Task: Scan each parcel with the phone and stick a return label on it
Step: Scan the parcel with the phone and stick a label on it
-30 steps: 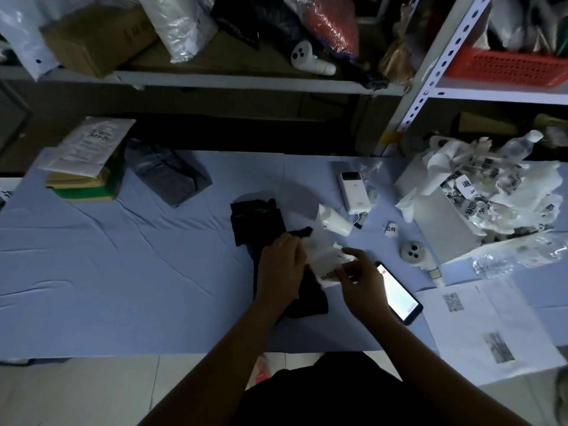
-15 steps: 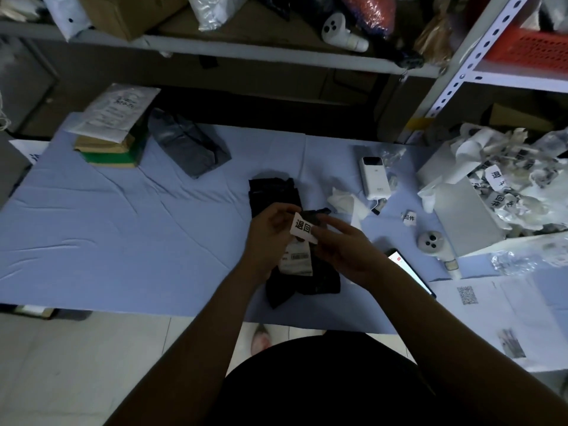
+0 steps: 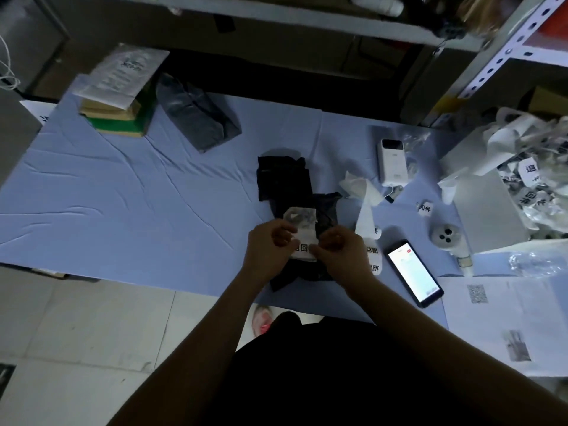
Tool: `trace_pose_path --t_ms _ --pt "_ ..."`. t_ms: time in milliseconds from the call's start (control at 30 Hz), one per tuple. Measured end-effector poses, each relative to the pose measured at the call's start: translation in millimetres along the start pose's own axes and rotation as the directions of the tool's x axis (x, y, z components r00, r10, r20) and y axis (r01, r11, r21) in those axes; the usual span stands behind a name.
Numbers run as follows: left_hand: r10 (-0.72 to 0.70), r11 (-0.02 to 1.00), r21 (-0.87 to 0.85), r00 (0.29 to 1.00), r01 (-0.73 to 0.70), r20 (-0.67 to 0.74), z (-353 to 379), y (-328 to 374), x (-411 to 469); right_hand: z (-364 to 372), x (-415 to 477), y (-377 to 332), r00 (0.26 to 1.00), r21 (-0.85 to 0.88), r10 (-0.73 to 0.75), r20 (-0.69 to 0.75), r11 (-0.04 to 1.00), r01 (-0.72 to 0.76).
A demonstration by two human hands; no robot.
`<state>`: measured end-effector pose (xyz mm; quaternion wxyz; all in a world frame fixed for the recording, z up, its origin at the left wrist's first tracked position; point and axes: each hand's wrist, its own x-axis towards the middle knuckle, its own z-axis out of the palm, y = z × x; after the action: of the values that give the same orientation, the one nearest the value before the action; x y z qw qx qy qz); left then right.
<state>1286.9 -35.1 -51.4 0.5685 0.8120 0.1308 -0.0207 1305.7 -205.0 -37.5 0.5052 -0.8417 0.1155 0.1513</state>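
Pinching the white return label [image 3: 303, 249]: left hand [image 3: 270, 251], right hand [image 3: 341, 257]; black crumpled parcel [image 3: 282, 177] beneath.

Dim, bluish, underexposed scene, glowing white screen of the black phone [image 3: 413, 274] the brightest spot, shelves at top in deep shadow, soft grainy detail, wide-angle bending at edges

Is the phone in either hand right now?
No, the phone lies screen-up on the table, right of the right hand, which with the left hand pinches the return label.
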Motion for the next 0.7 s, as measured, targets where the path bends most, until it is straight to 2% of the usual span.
trace_pose_path --t_ms 100,233,300,367,467,533,600,667,700 --pt "0.034 0.990 0.140 0.999 -0.032 -0.011 15.9 -23.2 -8.7 16.1 -1.4 20.0 0.996 -0.246 -0.087 -0.011 0.966 0.082" --pt "0.202 0.906 0.361 0.975 -0.222 0.094 29.2 -47.0 -12.2 32.9 1.5 33.5 0.982 -0.405 -0.170 0.086 0.894 0.190" --pt "0.204 0.880 0.415 0.973 -0.230 0.106 30.6 -52.9 -13.5 36.8 -0.2 38.2 0.979 -0.454 -0.176 0.107 0.867 0.205" --pt "0.159 0.892 0.423 0.986 -0.162 0.043 27.4 -56.1 -13.6 36.1 -6.2 43.4 0.982 -0.503 -0.173 0.080 0.843 0.189" --pt "0.209 0.820 0.549 0.978 -0.161 -0.026 16.3 -61.8 -14.2 24.8 -10.3 49.9 0.992 -0.606 -0.117 -0.054 0.793 0.061" --pt "0.132 0.883 0.465 0.986 -0.070 -0.102 7.1 -65.3 -15.6 15.7 -8.3 54.1 0.985 -0.555 -0.100 -0.140 0.832 0.005" --pt "-0.024 0.977 0.207 0.990 0.053 -0.140 2.1 -67.7 -17.7 9.2 -6.9 55.8 0.968 -0.396 -0.097 -0.232 0.918 -0.003" --pt "-0.251 0.968 -0.026 0.966 0.250 -0.069 1.2 -65.2 -17.6 5.9 -4.6 54.1 0.967 -0.243 -0.045 -0.250 0.970 -0.018" --pt "-0.328 0.942 -0.083 0.945 0.326 -0.009 2.1 -63.6 -16.5 5.1 -2.4 52.1 0.978 -0.171 0.008 -0.210 0.984 -0.045"
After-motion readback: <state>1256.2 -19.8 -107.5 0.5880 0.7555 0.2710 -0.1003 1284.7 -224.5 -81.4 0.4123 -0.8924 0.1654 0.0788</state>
